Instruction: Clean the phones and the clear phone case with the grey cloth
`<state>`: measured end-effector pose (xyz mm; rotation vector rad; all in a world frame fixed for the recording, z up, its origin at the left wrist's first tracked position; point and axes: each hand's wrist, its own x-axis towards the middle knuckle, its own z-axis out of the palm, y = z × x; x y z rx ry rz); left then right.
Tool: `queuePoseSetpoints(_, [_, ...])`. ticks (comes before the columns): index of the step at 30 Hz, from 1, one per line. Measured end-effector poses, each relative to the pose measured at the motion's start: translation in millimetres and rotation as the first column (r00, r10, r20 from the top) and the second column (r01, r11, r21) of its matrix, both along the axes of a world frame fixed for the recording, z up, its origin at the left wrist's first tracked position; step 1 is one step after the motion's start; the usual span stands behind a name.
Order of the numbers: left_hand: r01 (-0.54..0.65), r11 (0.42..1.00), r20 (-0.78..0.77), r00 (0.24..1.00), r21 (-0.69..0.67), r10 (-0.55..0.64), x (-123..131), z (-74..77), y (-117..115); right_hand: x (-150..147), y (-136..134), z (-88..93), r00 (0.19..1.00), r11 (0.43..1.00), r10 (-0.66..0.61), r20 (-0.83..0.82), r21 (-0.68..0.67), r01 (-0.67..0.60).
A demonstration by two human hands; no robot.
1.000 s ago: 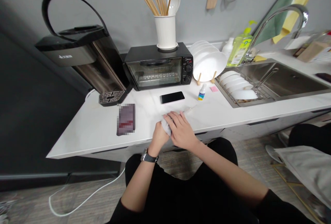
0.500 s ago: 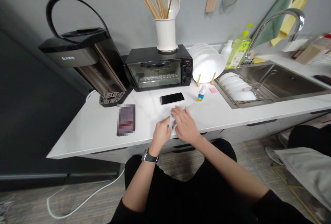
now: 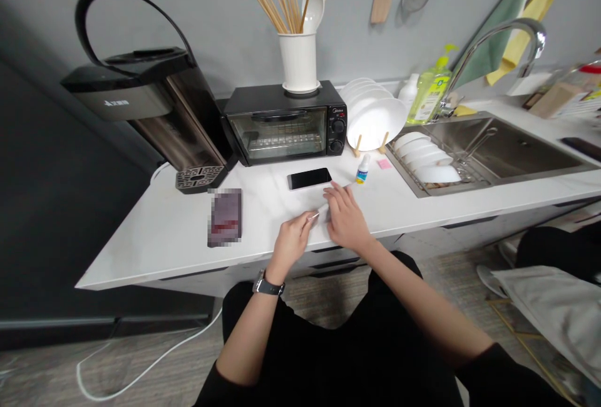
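Observation:
My left hand (image 3: pixel 290 243), a dark watch on its wrist, pinches one end of a clear, thin, shiny piece (image 3: pixel 321 211) near the counter's front edge; it resembles a clear phone case, but its kind is uncertain. Over the piece's other end lies my right hand (image 3: pixel 346 218), fingers stretched out, hiding most of it. A black-screened phone (image 3: pixel 310 178) rests just beyond the hands. Past the right fingertips stands a small white bottle (image 3: pixel 362 169) with a blue and yellow label. A pink slip (image 3: pixel 384 163) lies beside it.
A blurred dark packet (image 3: pixel 226 218) lies left, before a tall black dispenser (image 3: pixel 183 119). Behind are a toaster oven (image 3: pixel 286 131), a white utensil holder (image 3: pixel 299 59) and racked plates (image 3: pixel 375 122). Right is a sink (image 3: pixel 516 150) with bowls (image 3: pixel 434 159). Another person's leg (image 3: pixel 549 250) shows at right.
My right hand has shifted slightly to the right along the clear piece, and the gap between my hands is wider. The camera view has turned a little.

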<state>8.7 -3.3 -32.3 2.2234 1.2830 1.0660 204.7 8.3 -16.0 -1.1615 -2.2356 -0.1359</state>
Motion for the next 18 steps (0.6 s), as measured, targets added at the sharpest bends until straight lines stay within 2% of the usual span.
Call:
queuePoseSetpoints(3, [-0.038,0.999,-0.050,0.998,0.014,0.039,-4.8,-3.2,0.5,-27.6,-21.7,-0.5,0.990,0.990,0.139,0.011,-0.036,-0.139])
queuePoseSetpoints(5, [-0.044,0.999,-0.069,0.997,0.016,0.045,-7.7,-3.7,0.2,-32.9,-25.7,0.1,0.986,0.986,0.164,0.027,-0.041,-0.163])
queuePoseSetpoints(8, [-0.025,1.000,-0.042,0.999,0.003,0.025,-7.7,-1.4,-0.8,-14.5,-12.1,0.9,0.993,0.994,0.104,0.047,-0.028,-0.103])
queuePoseSetpoints(11, [0.032,0.999,0.016,0.999,-0.020,-0.032,-3.0,2.2,-1.6,14.0,8.7,0.9,0.999,1.000,-0.015,0.033,-0.007,0.015])
queuePoseSetpoints(13, [0.052,0.998,0.031,0.998,-0.023,-0.051,0.2,3.2,-1.4,21.5,14.9,0.5,0.997,0.997,-0.078,-0.002,0.004,0.078])
queuePoseSetpoints(15, [0.041,0.999,0.014,0.999,-0.016,-0.041,1.3,1.9,-0.5,13.2,10.6,-0.3,0.996,0.997,-0.082,-0.046,-0.002,0.082])
queuePoseSetpoints(18, [-0.017,1.000,-0.042,0.999,0.026,0.018,-2.4,-4.2,1.5,-19.2,-10.5,-1.8,0.996,0.997,0.069,-0.056,-0.035,-0.071])
